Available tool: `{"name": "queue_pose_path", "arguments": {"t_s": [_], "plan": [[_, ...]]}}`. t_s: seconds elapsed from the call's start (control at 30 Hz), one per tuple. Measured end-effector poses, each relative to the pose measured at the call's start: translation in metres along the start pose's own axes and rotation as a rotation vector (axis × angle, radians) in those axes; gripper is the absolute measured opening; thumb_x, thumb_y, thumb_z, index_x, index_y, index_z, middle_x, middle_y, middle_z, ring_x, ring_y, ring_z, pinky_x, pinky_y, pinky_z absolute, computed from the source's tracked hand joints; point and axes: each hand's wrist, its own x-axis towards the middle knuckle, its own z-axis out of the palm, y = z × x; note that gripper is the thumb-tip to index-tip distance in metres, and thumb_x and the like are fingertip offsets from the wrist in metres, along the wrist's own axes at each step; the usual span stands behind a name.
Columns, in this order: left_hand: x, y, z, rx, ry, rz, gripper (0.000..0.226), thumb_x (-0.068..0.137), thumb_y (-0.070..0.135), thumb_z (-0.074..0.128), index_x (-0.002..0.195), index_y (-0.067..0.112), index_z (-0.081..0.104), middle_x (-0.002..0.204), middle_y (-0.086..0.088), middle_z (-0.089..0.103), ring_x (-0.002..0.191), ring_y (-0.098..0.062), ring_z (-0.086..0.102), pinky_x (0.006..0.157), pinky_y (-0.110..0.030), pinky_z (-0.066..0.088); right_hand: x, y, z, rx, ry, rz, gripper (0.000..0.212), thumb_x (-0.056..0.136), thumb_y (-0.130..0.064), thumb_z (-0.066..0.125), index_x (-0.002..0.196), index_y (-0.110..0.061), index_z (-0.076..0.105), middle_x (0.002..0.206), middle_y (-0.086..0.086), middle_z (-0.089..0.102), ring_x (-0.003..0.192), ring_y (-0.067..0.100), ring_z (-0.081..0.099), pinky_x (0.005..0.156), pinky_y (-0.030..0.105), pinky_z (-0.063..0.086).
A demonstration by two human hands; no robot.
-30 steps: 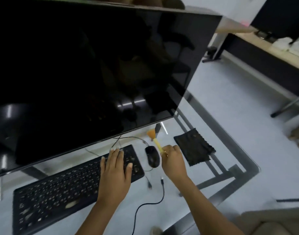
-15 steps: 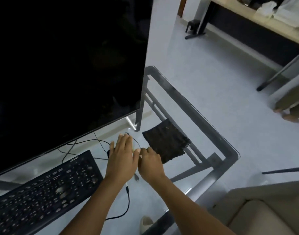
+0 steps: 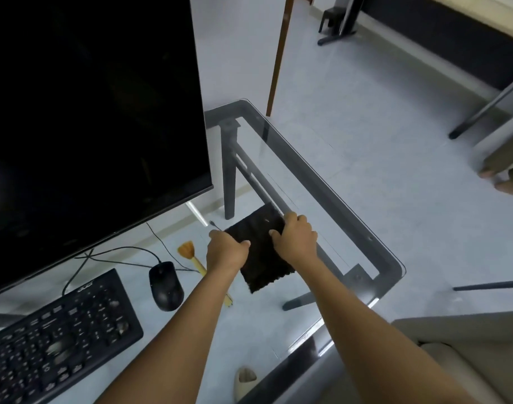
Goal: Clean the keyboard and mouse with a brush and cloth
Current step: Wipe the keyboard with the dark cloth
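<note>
A dark cloth (image 3: 261,258) lies flat on the glass desk (image 3: 322,182), right of the mouse. My left hand (image 3: 226,252) grips its left edge and my right hand (image 3: 296,239) grips its far right edge. The small brush (image 3: 191,256), with orange bristles and a yellow handle, lies loose on the glass between the mouse and my left forearm, partly hidden by that arm. The black mouse (image 3: 165,285) rests right of the black keyboard (image 3: 54,345), which runs off the lower left.
A large dark monitor (image 3: 89,112) fills the upper left, with cables (image 3: 118,255) trailing under it. The desk's right edge and rounded corner (image 3: 395,266) are close to the cloth. A beige seat (image 3: 465,345) is at the lower right. A person's feet (image 3: 503,182) show at the right.
The brush has left my right hand and now lies on the glass. Both hands moved right, off the keyboard and mouse, onto the cloth. The view swung right.
</note>
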Motion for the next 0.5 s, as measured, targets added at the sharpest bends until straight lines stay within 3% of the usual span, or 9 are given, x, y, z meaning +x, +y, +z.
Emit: {"name": "queue_pose_path", "arguments": {"t_s": [0.13,0.27,0.4,0.5], "plan": [[0.006,-0.003,0.004,-0.008,-0.026,0.124,0.027,0.087,0.03,0.064,0.1,0.006,0.062,0.091,-0.006,0.066,0.087,-0.025,0.063,0.063,-0.029,0.048,0.006,0.005,0.005,0.053,-0.076,-0.008,0.036,0.092,-0.037,0.057,0.117,-0.013,0.049,0.114,0.008,0.061,0.104,0.029,0.061,0.096,0.047,0.048],[-0.005,-0.004,-0.005,-0.145,-0.017,0.189,0.022,0.089,0.029,0.061,0.104,0.012,0.059,0.092,-0.001,0.062,0.082,-0.016,0.058,0.061,-0.024,0.044,0.004,0.001,-0.004,0.144,-0.103,-0.016,0.028,0.093,-0.032,0.056,0.11,-0.011,0.052,0.101,0.009,0.06,0.089,0.025,0.06,0.082,0.04,0.054],[-0.017,-0.026,-0.04,-0.234,0.08,0.186,0.021,0.09,0.027,0.061,0.104,0.013,0.055,0.09,0.001,0.059,0.075,-0.011,0.056,0.054,-0.021,0.041,-0.026,-0.033,-0.016,0.283,-0.15,-0.104,0.019,0.096,-0.023,0.054,0.107,-0.012,0.044,0.088,0.001,0.054,0.075,0.017,0.055,0.062,0.026,0.047],[-0.023,-0.057,-0.084,-0.255,0.204,0.19,0.02,0.089,0.026,0.062,0.102,0.014,0.055,0.085,0.004,0.056,0.078,-0.015,0.055,0.063,-0.026,0.043,-0.06,-0.075,-0.014,0.294,-0.154,-0.242,0.016,0.095,-0.019,0.054,0.1,-0.015,0.039,0.085,0.0,0.052,0.076,0.021,0.054,0.05,0.017,0.032]]}}
